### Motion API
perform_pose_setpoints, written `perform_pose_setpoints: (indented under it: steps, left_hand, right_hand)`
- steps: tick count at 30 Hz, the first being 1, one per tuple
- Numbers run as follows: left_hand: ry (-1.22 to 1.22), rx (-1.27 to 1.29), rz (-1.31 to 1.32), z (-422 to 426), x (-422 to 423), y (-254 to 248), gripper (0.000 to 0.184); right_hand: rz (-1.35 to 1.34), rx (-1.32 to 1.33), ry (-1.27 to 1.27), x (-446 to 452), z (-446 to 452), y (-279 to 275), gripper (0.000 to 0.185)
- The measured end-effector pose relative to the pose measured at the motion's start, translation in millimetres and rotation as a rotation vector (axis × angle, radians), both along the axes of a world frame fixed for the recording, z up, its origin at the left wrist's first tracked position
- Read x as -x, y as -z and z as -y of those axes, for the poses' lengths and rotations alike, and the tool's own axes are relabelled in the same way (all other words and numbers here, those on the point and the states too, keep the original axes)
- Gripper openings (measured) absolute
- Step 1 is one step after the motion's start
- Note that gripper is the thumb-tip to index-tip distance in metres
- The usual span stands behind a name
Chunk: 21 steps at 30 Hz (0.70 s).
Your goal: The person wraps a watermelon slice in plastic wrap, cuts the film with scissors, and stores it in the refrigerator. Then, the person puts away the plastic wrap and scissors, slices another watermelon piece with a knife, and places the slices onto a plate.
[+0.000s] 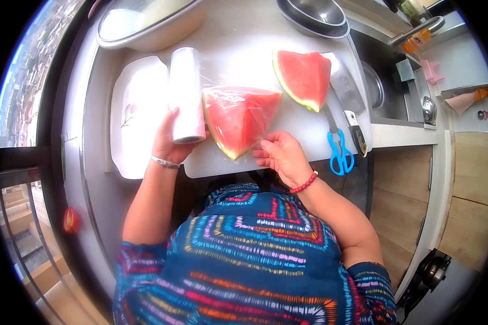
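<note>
My left hand (171, 138) is closed round the lower end of a roll of cling film (186, 92), held at the left of a large watermelon wedge (241, 116). Clear film stretches from the roll over that wedge, wrinkled and shiny on its top. At the wedge's lower right, my right hand (282, 154) pinches the edge of the film between thumb and fingers. A second watermelon wedge (303, 76), seemingly bare, lies to the right on the white cutting board (222, 168).
Blue-handled scissors (339, 151) and a knife with a black and white handle (355, 132) lie at the right. A white tray (138, 119) is at the left, a large basin (157, 35) behind it. Metal bowls (314, 19) stand at the back, beside the sink (374, 81).
</note>
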<state>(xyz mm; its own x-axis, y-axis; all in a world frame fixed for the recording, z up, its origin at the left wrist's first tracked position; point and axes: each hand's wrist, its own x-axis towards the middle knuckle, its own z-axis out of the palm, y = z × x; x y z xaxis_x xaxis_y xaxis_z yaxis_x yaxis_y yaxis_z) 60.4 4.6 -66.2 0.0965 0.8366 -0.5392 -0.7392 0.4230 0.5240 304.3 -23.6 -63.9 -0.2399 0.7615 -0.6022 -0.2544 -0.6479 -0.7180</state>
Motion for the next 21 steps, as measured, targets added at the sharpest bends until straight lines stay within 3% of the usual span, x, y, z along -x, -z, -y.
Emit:
perform_pose_setpoints:
  steps: [4, 14, 16, 17, 18, 20, 21]
  left_hand:
    - [-0.049, 0.014, -0.096, 2.0, -6.0, -2.2, 0.053]
    - [-0.131, -0.042, -0.039, 12.8, -22.0, -4.1, 0.049]
    - [-0.146, -0.027, -0.047, 14.3, -25.7, -8.7, 0.052]
    - [-0.147, -0.027, -0.047, 14.6, -26.1, -8.0, 0.052]
    - [-0.146, -0.034, -0.043, 14.9, -26.4, -6.5, 0.053]
    - [-0.143, -0.044, -0.04, 16.1, -27.2, -2.5, 0.053]
    - [-0.129, -0.048, -0.034, 17.1, -26.1, 0.5, 0.053]
  right_hand:
    - [0.073, -0.02, 0.063, 15.0, -7.3, 6.2, 0.017]
    - [0.354, -0.258, -0.122, -10.6, -9.0, -2.1, 0.015]
    - [0.124, -0.251, -0.114, -26.3, -7.4, -4.6, 0.017]
    - [-0.123, -0.165, -0.123, -29.5, -5.8, -6.8, 0.02]
    - [-0.123, -0.165, -0.123, -26.9, -5.7, -11.4, 0.02]
    - [-0.388, -0.256, -0.369, -16.0, -6.6, -18.0, 0.025]
    - [-0.18, -0.378, -0.464, -10.7, -8.9, -14.2, 0.025]
